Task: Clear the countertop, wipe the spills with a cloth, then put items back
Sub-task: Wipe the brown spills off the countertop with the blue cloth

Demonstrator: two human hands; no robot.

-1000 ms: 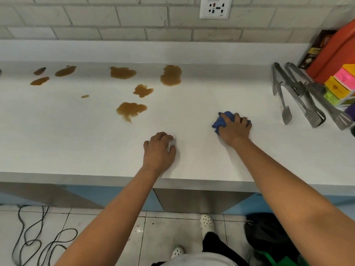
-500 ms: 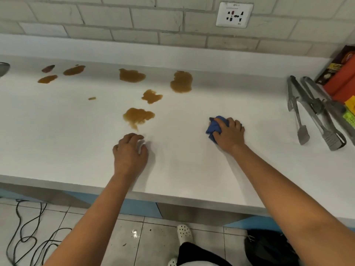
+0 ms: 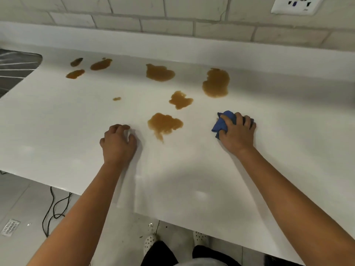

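Note:
Several brown spills lie on the white countertop (image 3: 57, 120): the nearest spill (image 3: 164, 123) sits between my hands, a smaller one (image 3: 180, 99) behind it, a large one (image 3: 216, 83) near the back edge. My right hand (image 3: 237, 134) presses a bunched blue cloth (image 3: 221, 123) onto the counter, right of the nearest spill and apart from it. My left hand (image 3: 118, 143) rests on the counter with curled fingers, just left of that spill, holding nothing that I can see.
More spills (image 3: 100, 64) lie at the back left, and another spill (image 3: 159, 72) at the back middle. A dark sink (image 3: 15, 66) is at the far left. A wall socket (image 3: 296, 4) sits above. Black cables (image 3: 55, 210) trail on the floor.
Both hands have shifted left along the counter toward the spills, the cloth moving with my right hand. The view has turned left, so the tongs and boxes at the right are out of frame.

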